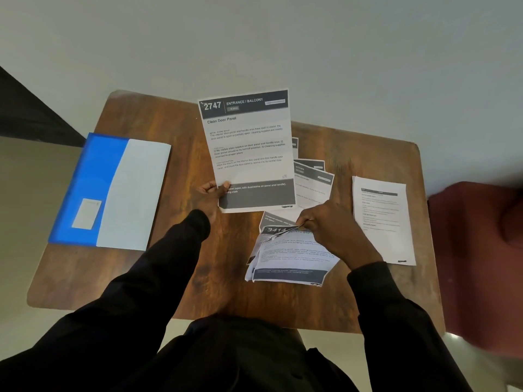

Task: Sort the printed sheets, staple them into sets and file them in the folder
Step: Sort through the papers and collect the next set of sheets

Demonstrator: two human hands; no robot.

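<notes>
Over a wooden table [158, 278], left hand [212, 193] pinches a dark-banded white sheet [249, 148], right hand [325, 224] pinches creased sheets [288, 258].

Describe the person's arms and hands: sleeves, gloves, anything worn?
Both arms are covered by long, plain black sleeves, the left sleeve and the right sleeve each ending at the wrist. The left hand and the right hand are bare: no gloves. No watch or ring shows.

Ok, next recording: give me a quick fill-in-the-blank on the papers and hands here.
1. The left hand holds up a sheet numbered ____.
2. The folder on the table is ____ in colour.
3. The right hand pinches a crumpled stack; a lone sheet lies to its ____.
Missing: 2747; blue; right.
</notes>
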